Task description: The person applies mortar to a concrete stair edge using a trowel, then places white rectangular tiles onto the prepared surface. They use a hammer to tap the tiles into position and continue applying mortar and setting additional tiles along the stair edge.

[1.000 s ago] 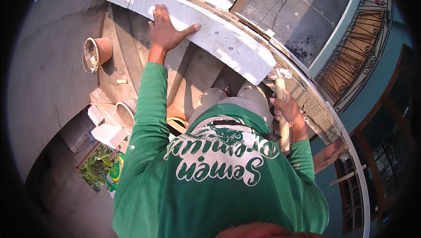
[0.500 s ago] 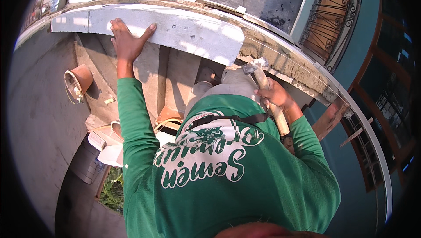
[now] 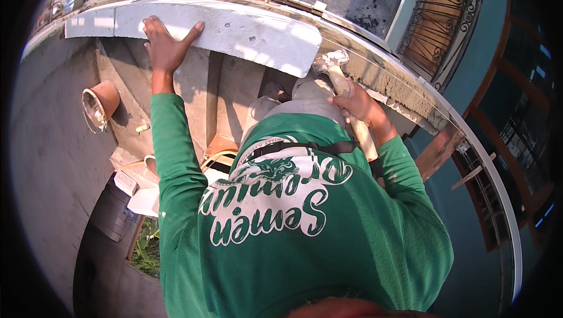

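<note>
One pale block [image 3: 246, 32] lay along the curved ledge [image 3: 404, 90], left hand [image 3: 166, 53] against it, fingers spread wide, not wrapped round it. Right hand [image 3: 360, 107] had its fingers closed round the hammer [image 3: 334, 62], head close by the block's right end; contact could not be told. Good handling seemed to want steady pressure, light square taps, left fingers well clear.

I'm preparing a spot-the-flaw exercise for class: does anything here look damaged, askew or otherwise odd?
Slightly: the pale block has two small dark pits right of the left hand, perhaps chips, interrupting its fairly even face. The hammer head looks crusted with whitish residue.
</note>
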`<state>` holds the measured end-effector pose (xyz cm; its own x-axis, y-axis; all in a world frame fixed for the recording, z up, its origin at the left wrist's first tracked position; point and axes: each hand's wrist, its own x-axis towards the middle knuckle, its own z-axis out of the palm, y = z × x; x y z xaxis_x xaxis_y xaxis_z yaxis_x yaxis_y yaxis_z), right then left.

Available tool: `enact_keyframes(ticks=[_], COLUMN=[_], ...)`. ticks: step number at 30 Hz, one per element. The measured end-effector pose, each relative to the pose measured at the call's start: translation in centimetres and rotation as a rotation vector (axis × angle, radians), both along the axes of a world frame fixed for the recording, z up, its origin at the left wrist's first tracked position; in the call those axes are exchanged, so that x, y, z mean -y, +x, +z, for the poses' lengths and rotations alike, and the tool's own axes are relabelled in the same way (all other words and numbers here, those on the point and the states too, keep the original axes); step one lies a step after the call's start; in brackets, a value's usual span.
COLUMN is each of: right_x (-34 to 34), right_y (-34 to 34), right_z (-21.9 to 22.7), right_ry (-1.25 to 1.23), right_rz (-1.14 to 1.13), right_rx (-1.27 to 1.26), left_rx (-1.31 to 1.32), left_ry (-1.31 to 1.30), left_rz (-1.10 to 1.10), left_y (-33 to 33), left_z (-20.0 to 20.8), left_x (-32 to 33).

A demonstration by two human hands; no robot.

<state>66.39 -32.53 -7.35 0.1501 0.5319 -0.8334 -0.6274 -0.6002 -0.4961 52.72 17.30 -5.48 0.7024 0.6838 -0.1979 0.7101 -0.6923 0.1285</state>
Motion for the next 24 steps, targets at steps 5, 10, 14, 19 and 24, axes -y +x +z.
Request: enact_keyframes(ticks=[5, 10, 14, 19, 24], right_x=[3.6, 4.7, 3.4, -1.7, -7.3], right_y=[-1.6, -3.7, -3.7, -2.7, -1.4], right_z=[0.8, 5.9, 10.3, 10.9, 10.4], right_ry=[-0.018, -0.005, -0.019, 0.151, 0.153], right_rz=[0.295, 0.3, 0.283, 0.279, 0.373], right_rx=[0.451, 0.693, 0.686, 1.114, 1.35], left_rx=[0.018, 0.113, 0.196, 0.137, -0.042], left_ry=[-0.016, 0.137, 0.199, 0.055, 0.043], left_rz=[0.012, 0.023, -0.051, -0.045, -0.015], left_y=[-0.3, -0.2, 0.1, 0.9, 1.7], left_z=[-0.6, -0.3, 0.0, -0.4, 1.4], left_x=[-0.2, 2.0, 6.6, 11.9, 12.5])
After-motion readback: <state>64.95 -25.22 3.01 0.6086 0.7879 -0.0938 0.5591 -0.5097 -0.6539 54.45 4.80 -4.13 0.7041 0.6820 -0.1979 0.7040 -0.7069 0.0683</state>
